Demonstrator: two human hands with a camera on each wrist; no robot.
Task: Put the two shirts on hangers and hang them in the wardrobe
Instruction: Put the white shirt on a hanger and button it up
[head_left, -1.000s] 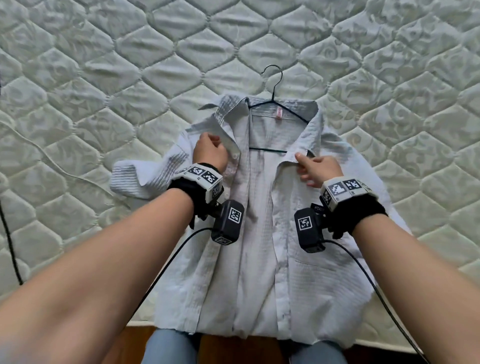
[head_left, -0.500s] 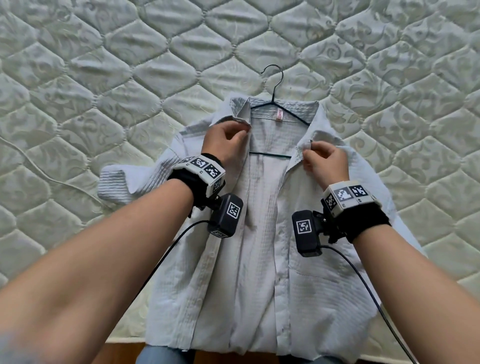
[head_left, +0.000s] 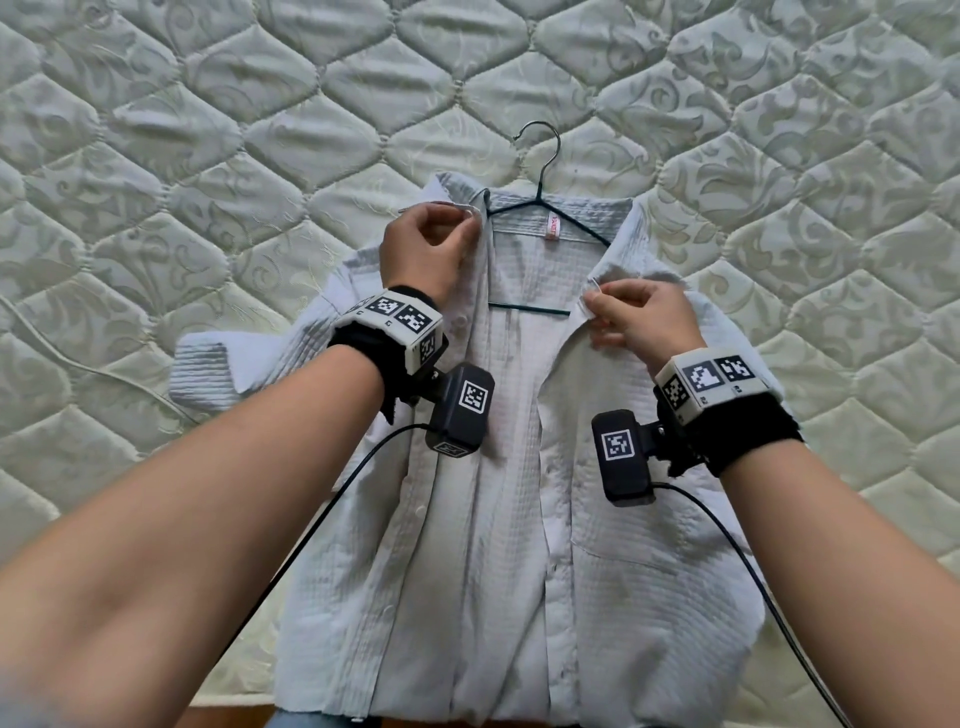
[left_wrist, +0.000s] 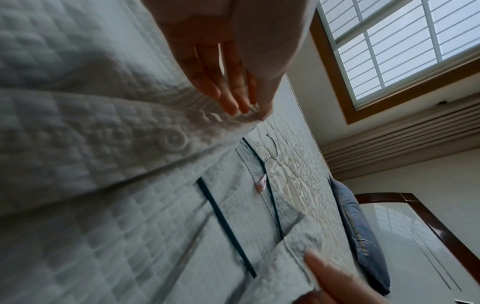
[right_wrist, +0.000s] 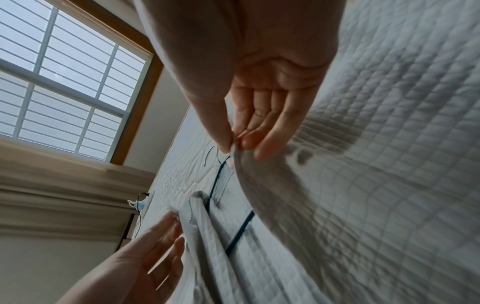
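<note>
A pale grey-white textured shirt (head_left: 623, 597) lies face up and unbuttoned on the mattress. A dark wire hanger (head_left: 540, 176) sits inside its neck, hook pointing away from me, its crossbar (head_left: 530, 309) showing in the gap. My left hand (head_left: 431, 244) pinches the left collar edge near the top; the left wrist view shows fingertips (left_wrist: 233, 107) on the fabric edge by a button (left_wrist: 172, 138). My right hand (head_left: 639, 317) pinches the right collar point, thumb and fingers (right_wrist: 233, 144) holding the edge. Only this one shirt is in view.
The quilted cream mattress (head_left: 208, 156) surrounds the shirt on all sides. A thin cable (head_left: 78, 364) runs across it at the left. The mattress's near edge lies just below the shirt hem. A window (left_wrist: 402, 41) and a blue pillow (left_wrist: 363, 236) show in the wrist views.
Both hands moved up from the mid placket to the collar. The left hand went higher, to the top of the left collar; the right took the right collar point.
</note>
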